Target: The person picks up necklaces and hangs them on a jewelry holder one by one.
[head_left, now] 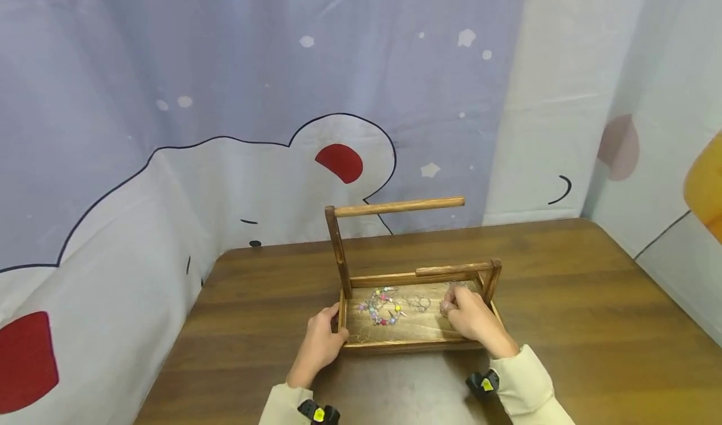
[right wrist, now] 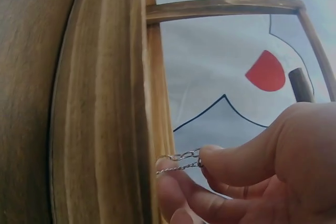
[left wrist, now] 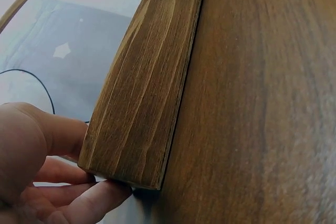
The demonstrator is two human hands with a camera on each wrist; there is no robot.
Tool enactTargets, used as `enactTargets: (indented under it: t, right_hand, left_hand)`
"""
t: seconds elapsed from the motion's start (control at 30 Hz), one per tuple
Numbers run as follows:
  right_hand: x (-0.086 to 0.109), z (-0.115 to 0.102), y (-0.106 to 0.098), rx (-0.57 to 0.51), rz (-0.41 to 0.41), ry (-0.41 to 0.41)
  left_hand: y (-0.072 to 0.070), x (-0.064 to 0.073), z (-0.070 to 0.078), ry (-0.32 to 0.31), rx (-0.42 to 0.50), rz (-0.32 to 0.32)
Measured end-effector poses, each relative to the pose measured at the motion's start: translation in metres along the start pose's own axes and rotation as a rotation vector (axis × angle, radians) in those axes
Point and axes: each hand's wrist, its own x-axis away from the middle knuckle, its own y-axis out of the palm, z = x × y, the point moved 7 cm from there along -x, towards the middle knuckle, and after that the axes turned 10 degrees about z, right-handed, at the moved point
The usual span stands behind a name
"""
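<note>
A wooden jewelry stand with a shallow tray base (head_left: 412,348) sits on the table. My left hand (head_left: 320,338) grips the tray's left end, the thumb at the rim and the fingers against the outer side. Over the right part of the tray, my right hand (head_left: 472,315) pinches a thin silver chain (right wrist: 185,155) between thumb and fingers. A colorful beaded bracelet (head_left: 374,313) lies left of centre in the tray. Beside it is a looped silver chain (head_left: 420,304). Another fine chain (head_left: 360,337) lies at the front left corner.
A tall left post (head_left: 337,252) carries a long upper rod (head_left: 400,206) whose right end is free. The short right post (head_left: 493,281) bears a lower rod (head_left: 451,269) pointing left. Behind the brown table (head_left: 564,299) hangs a printed curtain (head_left: 237,68).
</note>
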Motion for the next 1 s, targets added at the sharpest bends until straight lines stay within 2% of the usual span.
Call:
enactTargets:
  t: [0.4,0.6,0.77,1.0]
  right_hand:
    - [0.001,-0.009,0.003,-0.126,-0.029,0.010]
    - [0.005,-0.011,0.003,-0.188,-0.063,0.073]
    - [0.005,-0.015,-0.005,-0.160,-0.069,0.089]
    - [0.006,-0.021,-0.012,-0.154,-0.054,0.050]
  left_hand:
    - [0.001,0.002,-0.003,-0.024,-0.005,-0.010]
    - [0.002,0.004,-0.004,-0.037,-0.002,-0.031]
    - [0.001,0.001,-0.002,-0.034,-0.009,-0.021]
    - [0.003,0.000,-0.002,-0.060,-0.018,-0.035]
